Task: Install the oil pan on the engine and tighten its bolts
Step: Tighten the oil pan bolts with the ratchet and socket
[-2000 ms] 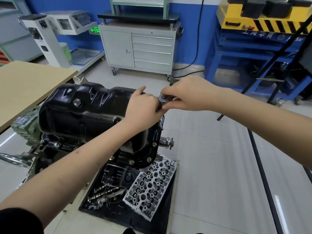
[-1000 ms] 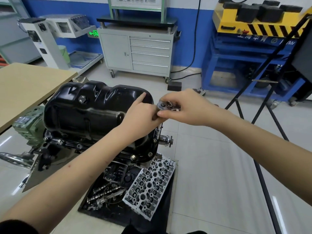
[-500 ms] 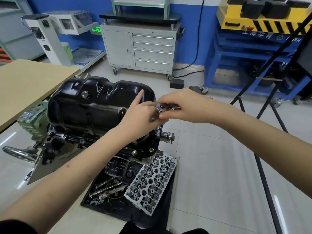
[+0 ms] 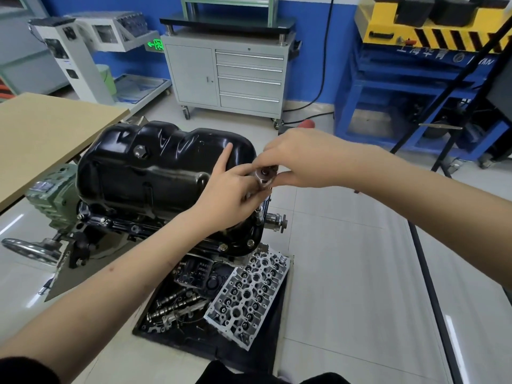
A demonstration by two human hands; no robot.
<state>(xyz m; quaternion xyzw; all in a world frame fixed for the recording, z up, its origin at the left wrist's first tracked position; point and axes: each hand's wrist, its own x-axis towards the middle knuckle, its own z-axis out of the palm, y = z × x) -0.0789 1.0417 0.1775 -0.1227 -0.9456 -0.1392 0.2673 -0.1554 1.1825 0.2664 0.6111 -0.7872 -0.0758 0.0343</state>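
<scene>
At the pan's (image 4: pixel 155 173) 3 o'clock edge, your right hand (image 4: pixel 307 159) is pinching the ratchet (image 4: pixel 264 174); your left hand (image 4: pixel 235 195) is gripping below, index finger straight.

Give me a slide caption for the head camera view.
Both hands grip a ratchet at the black oil pan's flange.

A grey drawer cabinet (image 4: pixel 227 76) stands behind; a cylinder head (image 4: pixel 249 297) lies on the floor.

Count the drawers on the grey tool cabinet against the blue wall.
4, stacked on the cabinet's right half: top drawer, second, third, bottom. None appear hidden.
</scene>
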